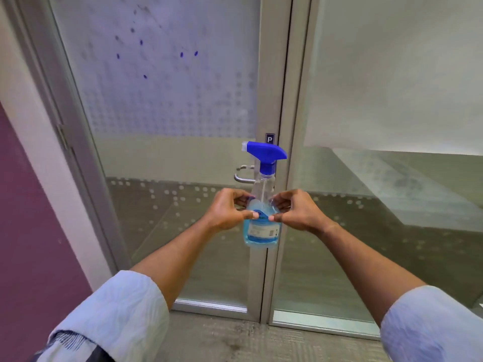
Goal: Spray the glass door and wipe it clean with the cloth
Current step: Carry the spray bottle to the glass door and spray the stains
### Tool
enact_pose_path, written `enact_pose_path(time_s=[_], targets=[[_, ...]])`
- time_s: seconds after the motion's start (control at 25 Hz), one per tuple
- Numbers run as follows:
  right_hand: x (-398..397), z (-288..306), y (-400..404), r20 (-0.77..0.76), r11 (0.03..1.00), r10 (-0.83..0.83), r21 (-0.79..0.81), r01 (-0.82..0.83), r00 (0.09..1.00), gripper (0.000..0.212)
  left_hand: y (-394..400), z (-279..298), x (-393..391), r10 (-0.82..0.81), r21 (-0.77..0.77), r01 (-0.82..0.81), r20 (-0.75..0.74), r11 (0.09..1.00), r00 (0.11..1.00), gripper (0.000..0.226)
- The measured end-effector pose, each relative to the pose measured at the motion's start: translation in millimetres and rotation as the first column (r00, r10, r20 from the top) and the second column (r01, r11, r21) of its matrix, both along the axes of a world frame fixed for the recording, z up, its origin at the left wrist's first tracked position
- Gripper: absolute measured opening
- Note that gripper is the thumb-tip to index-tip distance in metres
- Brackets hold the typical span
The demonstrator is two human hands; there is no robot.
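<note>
Two hands on one spray bottle (262, 223), held upright before the metal stile (271, 100) where the two glass leaves meet, just below the lever handle (244, 176). Left hand (226, 211) pinching the bottle's left shoulder with curled fingertips and thumb; right hand (295, 210) pinching the right shoulder likewise. Blue trigger head (265, 152) uppermost, nozzle turned left toward the left glass door (162, 100), trigger untouched by either hand. Blue liquid filling roughly the lower half of the bottle. Dark and blue spots scattered across the upper part of the frosted dotted band on that leaf, well above the bottle. No cloth visible anywhere in view. Spraying judged not yet begun. Risks noted: grip light and low on a slick, rounded body, so possible slip to the floor (235, 343) during the change of hold needed to reach the trigger; nozzle well below the marks, so spray likely wasted on the lower glass unless raised; excess liquid liable to run down onto the handle and bottom frame; with no cloth at hand, possible streaks from drying spray before wiping.
</note>
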State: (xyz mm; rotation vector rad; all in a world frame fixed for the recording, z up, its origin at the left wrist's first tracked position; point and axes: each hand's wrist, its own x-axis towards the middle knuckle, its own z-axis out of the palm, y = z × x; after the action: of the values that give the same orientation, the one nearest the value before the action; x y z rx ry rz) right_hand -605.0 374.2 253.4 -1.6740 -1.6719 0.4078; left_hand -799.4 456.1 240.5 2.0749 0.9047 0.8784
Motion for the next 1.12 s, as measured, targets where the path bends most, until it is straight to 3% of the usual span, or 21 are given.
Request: enact_pose_path(time_s=[0.52, 0.72, 0.92, 1.12], targets=[[-207.9, 1.1, 127.6, -0.087, 0.996, 0.088, 0.012, -0.087, 0.992, 0.053, 101.9, 14.8, -214.0, 0.112, 0.109, -0.106, -0.042, 0.988, 0.993, 0.038], [-243.3, 12.3, 166.6, -0.127, 0.994, 0.112, 0.008, -0.112, 0.986, 0.052, 137.6, 22.8, -248.0, 0.141, 0.133, -0.136, -0.031, 0.982, 0.990, 0.034], [-267.3, 23.4, 213.8, -0.216, 0.986, 0.166, 0.017, -0.166, 0.962, 0.068, 181.8, 25.7, -262.2, 0.164, 0.122, -0.163, 0.004, 0.979, 0.986, 0.025], [-280.5, 52.2, 275.0, -0.367, 0.966, 0.244, 0.172, -0.193, 0.898, 0.054, 241.1, 27.1, -258.0, 0.134, 0.102, -0.132, -0.009, 0.986, 0.991, 0.029]])
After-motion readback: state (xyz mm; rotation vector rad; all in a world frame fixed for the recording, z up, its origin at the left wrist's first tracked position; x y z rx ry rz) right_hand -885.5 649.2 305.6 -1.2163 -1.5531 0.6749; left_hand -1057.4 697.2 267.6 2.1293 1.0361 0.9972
